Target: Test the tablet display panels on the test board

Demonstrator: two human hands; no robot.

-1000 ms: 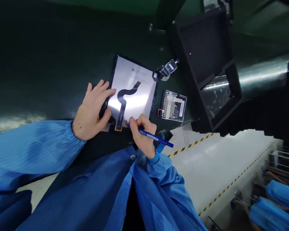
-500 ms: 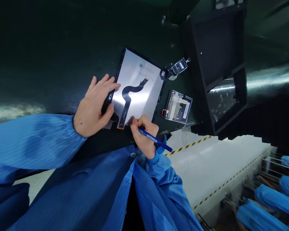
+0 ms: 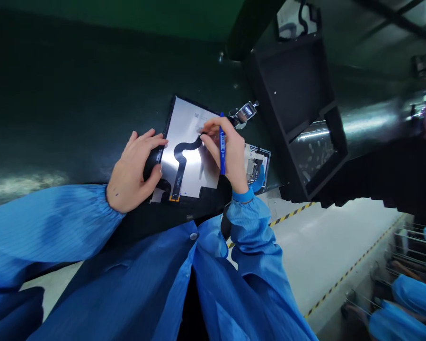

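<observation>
Right hand [image 3: 234,151]: shifted — half a second ago it is at the panel's near edge, writing grip on the pen; now it is over the upper right part of the panel.
Mark [image 3: 185,193]: a small blue spot shows near the panel's near edge, beside the cable's near end, about where the hand is a moment earlier; the work in hand appears to pass from pen to cable.
Pen [image 3: 222,151]: tucked across the right fingers, off the writing pose, its upper end by the panel's upper right side.
Panel [image 3: 181,123]: on the bench [image 3: 92,85], silver back up, between the two hands.
Cable [image 3: 190,145]: snakes over the panel from its near edge to the right fingertips — its far end lies at or under them.
Right fingers: thumb and forefinger nearly together at that end, the rest curled round the pen; whether they pinch the cable, I cannot tell.
Left hand [image 3: 133,170]: fingers spread, gripping nothing, fingertips on the panel's left edge.
Board [image 3: 250,166]: right of the panel, partly behind the right wrist.
Tray [image 3: 294,80]: beyond the panel, to its right.
</observation>
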